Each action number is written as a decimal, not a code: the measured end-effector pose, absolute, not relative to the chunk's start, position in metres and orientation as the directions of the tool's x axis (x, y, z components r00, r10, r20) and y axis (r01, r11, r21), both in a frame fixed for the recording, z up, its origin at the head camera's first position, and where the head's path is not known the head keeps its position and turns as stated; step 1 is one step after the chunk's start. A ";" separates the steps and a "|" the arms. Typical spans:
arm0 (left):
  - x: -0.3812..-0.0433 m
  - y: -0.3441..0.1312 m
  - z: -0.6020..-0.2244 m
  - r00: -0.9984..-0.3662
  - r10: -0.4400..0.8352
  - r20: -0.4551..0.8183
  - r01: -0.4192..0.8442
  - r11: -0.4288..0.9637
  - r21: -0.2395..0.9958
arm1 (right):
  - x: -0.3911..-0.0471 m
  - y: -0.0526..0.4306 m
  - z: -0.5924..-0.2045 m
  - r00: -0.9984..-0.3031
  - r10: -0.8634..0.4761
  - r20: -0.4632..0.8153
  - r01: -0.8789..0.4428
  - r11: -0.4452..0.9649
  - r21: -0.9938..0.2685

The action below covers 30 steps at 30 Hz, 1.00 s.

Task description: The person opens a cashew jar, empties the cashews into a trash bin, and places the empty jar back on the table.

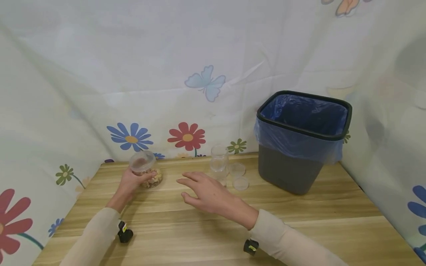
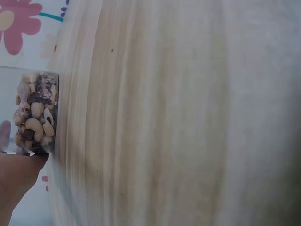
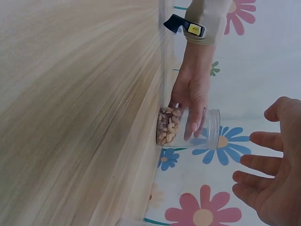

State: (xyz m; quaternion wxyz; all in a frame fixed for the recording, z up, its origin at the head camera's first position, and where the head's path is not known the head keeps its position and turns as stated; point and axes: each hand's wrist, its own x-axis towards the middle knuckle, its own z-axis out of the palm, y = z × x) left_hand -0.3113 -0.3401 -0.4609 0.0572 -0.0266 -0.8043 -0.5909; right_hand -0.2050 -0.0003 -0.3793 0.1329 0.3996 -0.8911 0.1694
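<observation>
- At the left rear of a wood-grain table [image 1: 166, 236], a person's left hand [image 1: 131, 181] grips a clear jar [image 1: 145, 167] around its side, a hold that looks meant to steady it.
- Mixed nuts [image 3: 168, 127] lie in the jar's lower part; it stands upright, its base apparently on the wood, which would let the table bear the weight. Whether a lid covers it cannot be made out.
- To the jar's right, the right hand [image 1: 208, 190] hovers with fingers spread, grasping nothing, apart from the jar.
- Partly behind that hand, clear containers [image 1: 219, 157] stand close together beside two flat clear discs [image 1: 237, 169], likely their lids.
- Farther right, a gray bin [image 1: 286, 170] wears a blue bag [image 1: 293, 142] folded over its rim, seemingly to keep the mouth wide.
- Along the back edge, a flowered cloth [image 1: 149, 66] limits reach; containers, discs and bin crowd the right rear. Bare wood between jar and right hand, and across the front, leaves room sideways and toward the person.
</observation>
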 end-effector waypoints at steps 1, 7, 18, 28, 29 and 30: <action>-0.310 -0.339 -0.461 -0.993 -0.021 0.119 0.106 0.311 0.944 | -0.205 -0.001 -0.379 -0.647 -0.666 0.372 -0.756 0.623 -0.199; -0.304 -0.325 -0.462 -0.993 0.032 0.114 0.117 0.397 0.910 | -0.205 -0.004 -0.379 -0.657 -0.660 0.364 -0.748 0.630 -0.208; -0.291 -0.288 -0.463 -0.976 0.157 0.149 0.197 0.358 0.913 | -0.208 -0.008 -0.381 -0.677 -0.641 0.361 -0.733 0.634 -0.249; -0.276 -0.264 -0.456 -0.950 0.268 0.157 0.247 0.348 0.904 | -0.209 -0.014 -0.378 -0.714 -0.605 0.353 -0.697 0.661 -0.277; -0.274 -0.263 -0.456 -0.950 0.270 0.154 0.247 0.354 0.902 | -0.210 -0.015 -0.378 -0.718 -0.602 0.350 -0.693 0.664 -0.280; -0.273 -0.261 -0.456 -0.949 0.277 0.154 0.250 0.357 0.900 | -0.210 -0.016 -0.377 -0.723 -0.597 0.347 -0.688 0.668 -0.283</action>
